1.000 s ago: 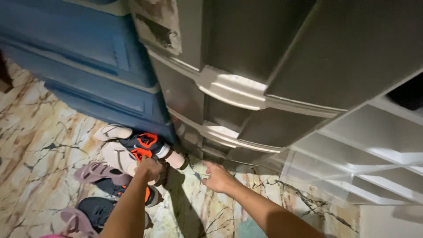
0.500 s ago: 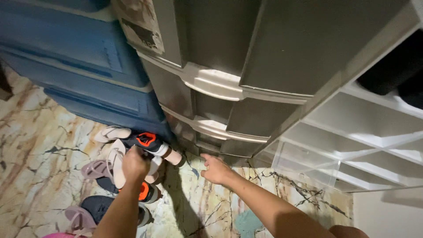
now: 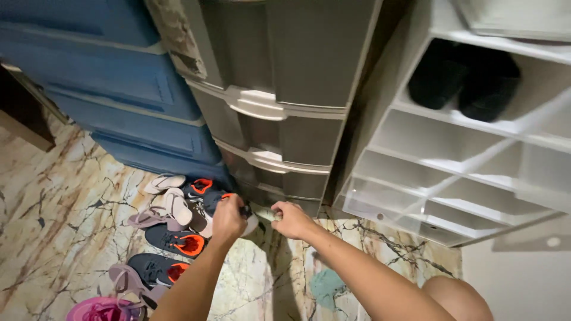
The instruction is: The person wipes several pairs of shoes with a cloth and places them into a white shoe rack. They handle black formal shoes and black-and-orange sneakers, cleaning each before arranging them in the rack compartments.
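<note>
My left hand [image 3: 229, 219] is closed over a dark sneaker with orange trim [image 3: 202, 195] that lies at the foot of a grey plastic drawer unit [image 3: 285, 131]. My right hand [image 3: 291, 219] is just to its right, its fingers curled at a small pale thing [image 3: 266, 212] by the unit's bottom drawer. Whether those fingers grip it is unclear. Both forearms reach in from the bottom of the view.
Several shoes lie on the marble floor [image 3: 59, 196]: pale sandals [image 3: 165, 181], pink sandals [image 3: 148, 219], dark orange-trimmed sneakers [image 3: 175, 241], a pink shoe [image 3: 101, 310]. A blue drawer unit [image 3: 119, 77] stands at left. A white shoe rack [image 3: 452, 178] holding dark shoes [image 3: 464, 77] stands at right.
The view has swung right, showing more of the white rack. My left hand moved right from the pale sandals onto the dark sneaker. My right hand's fingers have curled.
</note>
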